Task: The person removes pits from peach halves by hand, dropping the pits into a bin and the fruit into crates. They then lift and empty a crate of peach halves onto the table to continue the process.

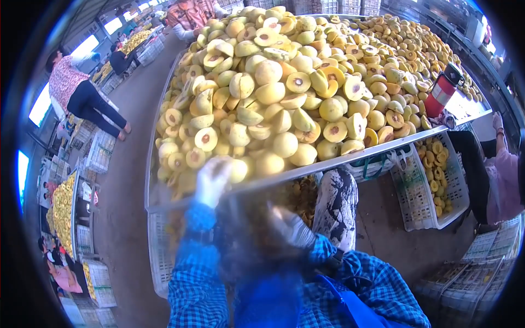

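A large heap of halved yellow stone fruit (268, 92), peaches by their look, lies on a metal-rimmed table (287, 177). Many halves show brown pits or pit hollows. My left hand (213, 180), in a white glove, is at the near left edge of the heap beside a pale yellow fruit (238, 170); blur hides whether its fingers grip a piece. Over my lap, below the table rim, is my gloved right hand (293, 227), too blurred to tell what it holds. Beneath it, a dark container of brownish cut pieces (305, 199) is partly visible.
A red bottle (440, 94) stands at the table's right corner. White plastic crates flank my legs, one holding fruit halves (437, 180). A person (192, 18) works across the heap; another person (502, 180) sits to the right. More fruit tables (63, 209) line the left.
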`<state>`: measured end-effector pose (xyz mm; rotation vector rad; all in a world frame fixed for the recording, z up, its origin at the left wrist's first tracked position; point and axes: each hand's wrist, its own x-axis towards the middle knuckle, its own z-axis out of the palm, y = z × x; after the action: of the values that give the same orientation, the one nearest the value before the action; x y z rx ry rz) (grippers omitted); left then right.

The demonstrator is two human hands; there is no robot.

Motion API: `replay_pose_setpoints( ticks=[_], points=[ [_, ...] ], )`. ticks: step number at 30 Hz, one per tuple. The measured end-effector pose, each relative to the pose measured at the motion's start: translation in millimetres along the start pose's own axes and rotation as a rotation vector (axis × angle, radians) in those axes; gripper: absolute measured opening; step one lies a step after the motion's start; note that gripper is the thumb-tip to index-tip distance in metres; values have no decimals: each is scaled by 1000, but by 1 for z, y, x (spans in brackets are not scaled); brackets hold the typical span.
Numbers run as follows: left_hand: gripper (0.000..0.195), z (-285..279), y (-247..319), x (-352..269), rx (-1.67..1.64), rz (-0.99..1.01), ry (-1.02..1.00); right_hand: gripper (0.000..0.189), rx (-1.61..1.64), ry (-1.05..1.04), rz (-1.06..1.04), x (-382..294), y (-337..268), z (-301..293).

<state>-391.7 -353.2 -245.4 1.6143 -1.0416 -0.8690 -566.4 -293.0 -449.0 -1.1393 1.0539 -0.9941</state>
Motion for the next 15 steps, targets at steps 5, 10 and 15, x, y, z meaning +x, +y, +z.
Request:
replay_pose_setpoints(
  ticks=[5,10,15],
  points=[
    [41,12,-15,-56,-315,64,-157,30,524,-352,5,23,-175,-13],
    [62,26,-39,-87,-915,-227,-99,28,-391,-357,-566,-2,-190,14],
    [53,26,-40,-95,-1150,-244,24,31,279,-338,3,-30,-197,0]
  ],
)
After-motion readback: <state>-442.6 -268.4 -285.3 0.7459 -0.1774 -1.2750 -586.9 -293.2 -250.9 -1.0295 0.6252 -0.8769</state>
